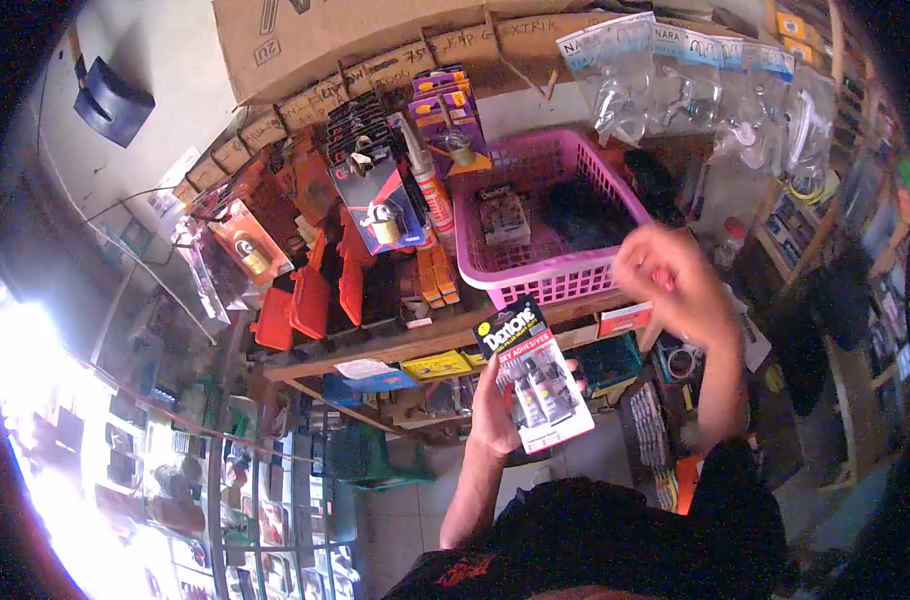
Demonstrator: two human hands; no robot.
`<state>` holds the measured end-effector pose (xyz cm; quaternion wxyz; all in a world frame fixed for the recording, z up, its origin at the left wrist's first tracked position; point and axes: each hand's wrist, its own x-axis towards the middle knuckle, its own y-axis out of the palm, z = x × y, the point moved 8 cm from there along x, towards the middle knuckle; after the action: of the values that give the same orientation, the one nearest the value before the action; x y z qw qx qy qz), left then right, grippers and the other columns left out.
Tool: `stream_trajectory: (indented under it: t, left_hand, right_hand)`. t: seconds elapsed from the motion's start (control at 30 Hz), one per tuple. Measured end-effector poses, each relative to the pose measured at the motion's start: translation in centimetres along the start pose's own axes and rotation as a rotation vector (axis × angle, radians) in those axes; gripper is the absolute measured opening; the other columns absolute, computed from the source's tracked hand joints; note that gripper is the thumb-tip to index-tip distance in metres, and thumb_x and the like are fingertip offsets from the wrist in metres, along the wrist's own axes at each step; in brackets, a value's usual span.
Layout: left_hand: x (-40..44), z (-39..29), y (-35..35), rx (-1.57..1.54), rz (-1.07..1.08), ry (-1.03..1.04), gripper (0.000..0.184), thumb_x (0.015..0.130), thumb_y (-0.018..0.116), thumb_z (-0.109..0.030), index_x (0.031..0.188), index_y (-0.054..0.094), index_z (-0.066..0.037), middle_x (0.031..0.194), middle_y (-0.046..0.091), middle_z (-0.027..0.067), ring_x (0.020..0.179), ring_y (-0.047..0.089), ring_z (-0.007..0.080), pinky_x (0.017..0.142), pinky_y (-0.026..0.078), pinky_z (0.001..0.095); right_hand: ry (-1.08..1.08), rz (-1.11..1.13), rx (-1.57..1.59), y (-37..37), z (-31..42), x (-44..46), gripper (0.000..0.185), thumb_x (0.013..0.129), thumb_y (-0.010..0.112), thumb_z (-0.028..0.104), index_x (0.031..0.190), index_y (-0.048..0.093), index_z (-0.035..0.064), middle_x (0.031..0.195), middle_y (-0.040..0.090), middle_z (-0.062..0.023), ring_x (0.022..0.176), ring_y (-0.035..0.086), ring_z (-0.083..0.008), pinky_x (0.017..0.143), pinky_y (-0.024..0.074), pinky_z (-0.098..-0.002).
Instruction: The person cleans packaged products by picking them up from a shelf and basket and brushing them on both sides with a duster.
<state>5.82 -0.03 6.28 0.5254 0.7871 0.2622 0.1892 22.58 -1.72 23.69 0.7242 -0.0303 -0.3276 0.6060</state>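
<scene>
My left hand [492, 412] is closed on an epoxy adhesive pack [541, 388], a black, red and white card marked Dextone with two small tubes under clear plastic. The pack is tilted, its printed front facing me, just below the shelf edge. My right hand [675, 285] is raised beside the right end of a pink plastic basket [565, 287]. Its fingers look bent but are smeared by motion, with a small pinkish-red spot among them. Whether it holds anything is unclear. Inside the basket lie a small clear-and-white pack [504, 217] and something dark.
Left of the basket stand carded padlocks [383, 222], a sealant tube [434, 195] and orange-red packs [310, 300] on the wooden shelf [375, 347]. Bagged taps [690, 95] hang at upper right. A roll of tape [682, 362] lies below my right hand.
</scene>
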Motion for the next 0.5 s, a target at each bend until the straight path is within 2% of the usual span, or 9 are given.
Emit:
stream_trajectory:
  t: [0.03,0.07,0.1,0.17,0.23,0.27,0.3,0.37,0.5]
  left_hand:
    - [-0.1,0.1,-0.1,0.011,-0.054,-0.004,0.072,0.086,0.036,-0.059,0.133,0.035,-0.004,0.127,0.045,0.0256,0.113,0.048,0.0424,0.095,0.038,0.0554]
    - [-0.1,0.2,0.1,-0.008,-0.031,-0.008,0.071,0.086,0.036,-0.058,0.133,0.035,-0.004,0.127,0.044,0.0255,0.115,0.046,0.0419,0.096,0.037,0.0554]
    - [-0.3,0.3,0.2,-0.006,-0.043,-0.006,0.071,0.087,0.036,-0.058,0.133,0.035,-0.004,0.127,0.044,0.0253,0.116,0.045,0.0417,0.096,0.036,0.0554]
    - [-0.7,0.1,0.7,0.004,-0.060,0.004,0.071,0.087,0.035,-0.058,0.133,0.035,-0.004,0.128,0.044,0.0249,0.117,0.044,0.0415,0.096,0.036,0.0554]
    - [-1.3,-0.4,0.4,0.012,-0.100,0.046,0.070,0.088,0.033,-0.058,0.133,0.036,-0.004,0.128,0.045,0.0236,0.119,0.043,0.0412,0.097,0.035,0.0568]
    - [-1.5,-0.9,0.1,0.010,-0.149,0.079,0.070,0.088,0.033,-0.058,0.132,0.037,-0.004,0.128,0.045,0.0233,0.118,0.044,0.0407,0.096,0.035,0.0571]
    - [-1.6,-1.2,-0.2,0.005,-0.202,0.112,0.069,0.088,0.033,-0.058,0.132,0.037,-0.004,0.127,0.045,0.0230,0.117,0.045,0.0402,0.096,0.035,0.0574]
    - [-1.5,-1.5,-0.9,-0.007,-0.197,0.115,0.069,0.088,0.034,-0.058,0.131,0.039,-0.004,0.125,0.048,0.0221,0.114,0.048,0.0390,0.096,0.036,0.0558]
    - [-1.4,-2.6,-1.4,0.008,-0.183,0.134,0.067,0.088,0.034,-0.058,0.129,0.041,-0.005,0.122,0.051,0.0206,0.109,0.052,0.0368,0.096,0.038,0.0519]
  right_hand:
    - [0.015,-0.135,-0.030,-2.3,-1.6,1.4,0.025,0.085,0.061,0.029,0.083,0.055,0.0047,0.070,0.057,-0.0021,0.065,0.054,-0.0089,0.057,0.0427,-0.0243]
    - [0.091,-0.171,-0.089,-4.1,-3.9,2.9,0.028,0.085,0.061,0.032,0.083,0.054,0.0046,0.069,0.056,-0.0014,0.064,0.053,-0.0089,0.056,0.0419,-0.0249]
    - [0.017,-0.202,-0.148,-5.2,-5.9,4.1,0.031,0.086,0.060,0.035,0.084,0.055,0.0043,0.070,0.057,-0.0025,0.065,0.053,-0.0104,0.057,0.0420,-0.0260]
    - [0.171,-0.029,-0.284,-5.0,-11.7,4.6,0.034,0.086,0.058,0.038,0.083,0.055,0.0041,0.075,0.059,-0.0043,0.069,0.055,-0.0124,0.063,0.0441,-0.0271]
    - [0.146,0.098,-0.204,-2.9,-13.0,4.0,0.028,0.089,0.056,0.032,0.090,0.054,0.0043,0.072,0.055,0.0010,0.063,0.051,-0.0058,0.057,0.0423,-0.0221]
    - [0.078,0.123,-0.228,-2.5,-14.5,4.0,0.028,0.089,0.057,0.031,0.096,0.055,0.0044,0.075,0.058,-0.0021,0.067,0.056,-0.0077,0.057,0.0454,-0.0222]
    - [0.278,0.166,-0.091,-2.0,-16.2,3.6,0.029,0.088,0.058,0.028,0.104,0.053,0.0045,0.077,0.060,-0.0039,0.064,0.058,-0.0099,0.052,0.0464,-0.0229]
    - [0.297,0.180,0.159,-1.3,-13.4,3.0,0.036,0.086,0.060,0.023,0.115,0.050,0.0046,0.075,0.060,-0.0063,0.059,0.058,-0.0112,0.047,0.0466,-0.0243]
    - [0.325,0.160,0.500,-1.7,-13.2,1.8,0.053,0.084,0.063,0.020,0.129,0.040,0.0061,0.072,0.061,-0.0097,0.053,0.057,-0.0151,0.045,0.0453,-0.0269]
